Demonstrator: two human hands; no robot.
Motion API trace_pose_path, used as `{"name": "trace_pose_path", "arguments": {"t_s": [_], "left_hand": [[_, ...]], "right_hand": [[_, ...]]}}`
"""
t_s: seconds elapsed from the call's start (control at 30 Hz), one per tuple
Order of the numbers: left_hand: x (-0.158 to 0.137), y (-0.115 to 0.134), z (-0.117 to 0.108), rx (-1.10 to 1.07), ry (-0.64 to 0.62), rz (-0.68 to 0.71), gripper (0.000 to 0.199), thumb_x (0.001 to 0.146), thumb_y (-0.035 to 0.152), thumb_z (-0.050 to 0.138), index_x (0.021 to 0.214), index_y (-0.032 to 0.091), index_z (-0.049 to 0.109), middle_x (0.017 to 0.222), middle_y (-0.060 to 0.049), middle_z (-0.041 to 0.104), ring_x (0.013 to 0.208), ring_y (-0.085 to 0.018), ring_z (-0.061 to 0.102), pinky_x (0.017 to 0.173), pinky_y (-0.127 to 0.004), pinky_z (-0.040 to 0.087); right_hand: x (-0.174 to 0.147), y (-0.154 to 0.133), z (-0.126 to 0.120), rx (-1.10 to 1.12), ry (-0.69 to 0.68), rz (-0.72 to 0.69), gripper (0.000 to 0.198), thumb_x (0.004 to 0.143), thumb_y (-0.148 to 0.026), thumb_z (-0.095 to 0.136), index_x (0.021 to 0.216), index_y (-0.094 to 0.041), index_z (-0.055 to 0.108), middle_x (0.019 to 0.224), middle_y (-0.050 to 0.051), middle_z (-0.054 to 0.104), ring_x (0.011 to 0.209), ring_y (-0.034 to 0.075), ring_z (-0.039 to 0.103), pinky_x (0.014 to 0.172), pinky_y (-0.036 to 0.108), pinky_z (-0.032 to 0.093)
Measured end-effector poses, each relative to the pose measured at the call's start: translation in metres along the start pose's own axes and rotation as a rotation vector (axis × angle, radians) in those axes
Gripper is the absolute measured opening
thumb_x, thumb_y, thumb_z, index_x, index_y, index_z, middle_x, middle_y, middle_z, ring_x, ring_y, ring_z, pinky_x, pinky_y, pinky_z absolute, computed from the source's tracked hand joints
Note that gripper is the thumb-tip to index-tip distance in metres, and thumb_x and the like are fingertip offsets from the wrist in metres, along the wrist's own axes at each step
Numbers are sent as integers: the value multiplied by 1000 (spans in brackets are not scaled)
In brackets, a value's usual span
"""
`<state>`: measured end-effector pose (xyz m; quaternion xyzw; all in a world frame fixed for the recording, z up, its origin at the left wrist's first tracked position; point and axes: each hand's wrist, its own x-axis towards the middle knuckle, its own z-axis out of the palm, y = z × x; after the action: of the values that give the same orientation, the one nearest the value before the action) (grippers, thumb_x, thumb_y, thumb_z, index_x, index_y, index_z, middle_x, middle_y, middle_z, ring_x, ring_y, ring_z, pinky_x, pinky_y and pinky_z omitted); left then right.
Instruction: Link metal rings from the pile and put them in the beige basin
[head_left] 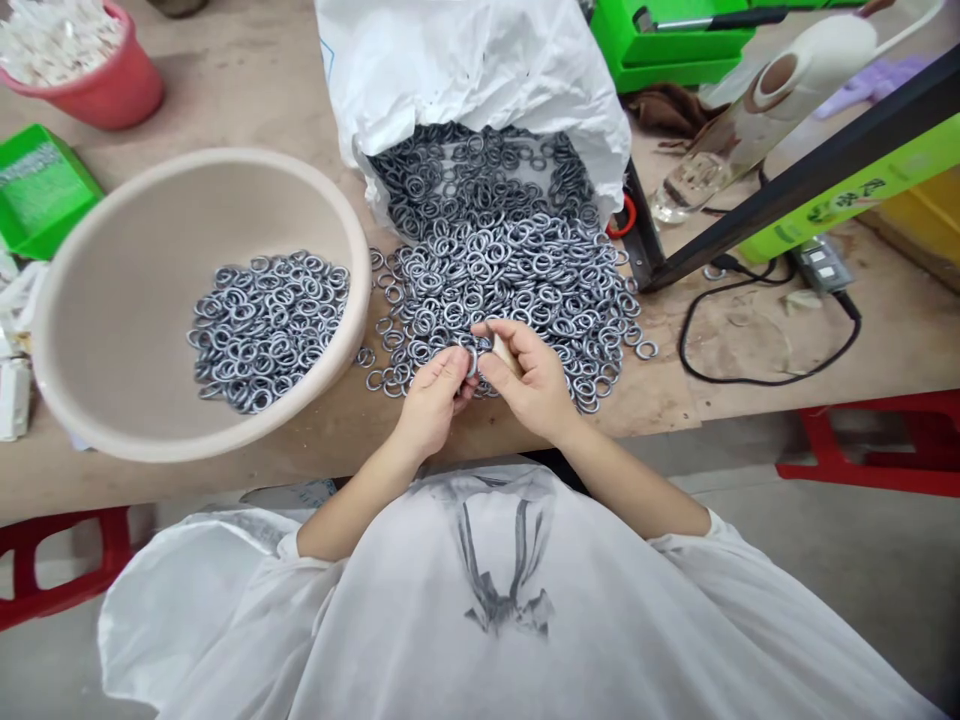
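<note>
Over the near edge of a heap of grey metal rings (510,270), my two hands are close together. My left hand (435,400) pinches a metal ring (472,362) between thumb and fingers. Just right of it, my right hand (534,385) is closed around a small beige piece (504,352), whose kind I cannot make out. Its thumb and fingertips are near the ring, and another ring may lie between them. To the left stands a large beige basin (135,260) with a pile of similar rings (270,325) in it.
Behind the heap lies an open white sack (472,70) with rings inside. A black bar (795,185), a clear bottle (720,150) and a cable (750,380) are on the right. Green bins (675,55) and a red bucket (124,85) stand farther back.
</note>
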<state>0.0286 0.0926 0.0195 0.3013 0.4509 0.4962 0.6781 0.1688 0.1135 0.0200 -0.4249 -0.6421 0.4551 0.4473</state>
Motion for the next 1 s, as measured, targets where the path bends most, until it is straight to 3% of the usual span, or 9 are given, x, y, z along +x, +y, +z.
{"name": "trace_pose_path", "arguments": {"t_s": [0.1, 0.23, 0.4, 0.6, 0.87, 1.0], "left_hand": [[-3, 1, 2, -16, 5, -34, 49, 70, 58, 78, 71, 17, 54, 58, 5, 45, 49, -5, 38, 42, -15, 25], [-5, 5, 7, -59, 23, -67, 49, 70, 56, 79, 68, 16, 51, 56, 6, 45, 45, -3, 35, 39, -15, 21], [-5, 8, 9, -127, 74, -75, 49, 70, 54, 79, 64, 17, 47, 48, 8, 40, 40, -3, 29, 38, -15, 22], [-7, 8, 12, -143, 80, -86, 52, 69, 55, 80, 65, 18, 44, 47, 9, 39, 39, -2, 28, 37, -15, 22], [-6, 6, 9, -139, 75, -100, 51, 71, 57, 78, 67, 18, 45, 48, 9, 38, 39, -3, 27, 37, -16, 22], [-13, 6, 5, -104, -40, -104, 50, 72, 56, 78, 64, 18, 46, 48, 8, 38, 40, -3, 28, 38, -16, 21]], "right_hand": [[3, -4, -3, -66, -47, -10, 35, 88, -52, 63, 99, -20, 65, 87, 2, 67, 76, 15, 59, 70, 28, 44], [3, -5, -7, -154, -13, -29, 44, 95, -59, 48, 84, -19, 61, 67, -1, 55, 60, 12, 49, 58, 26, 36], [-5, -6, -8, -488, -116, -224, 52, 98, -61, 38, 70, -19, 53, 65, 0, 52, 59, 12, 44, 57, 28, 28], [-7, -5, -9, -622, -144, -284, 51, 99, -57, 39, 69, -19, 53, 64, 0, 52, 59, 13, 43, 57, 29, 24], [-8, -10, -6, -627, -203, -213, 51, 97, -58, 41, 64, -20, 49, 62, 1, 51, 59, 13, 41, 58, 30, 23], [1, -3, -13, -544, -132, -79, 51, 98, -58, 40, 63, -21, 46, 59, -1, 48, 57, 13, 41, 57, 29, 24]]}}
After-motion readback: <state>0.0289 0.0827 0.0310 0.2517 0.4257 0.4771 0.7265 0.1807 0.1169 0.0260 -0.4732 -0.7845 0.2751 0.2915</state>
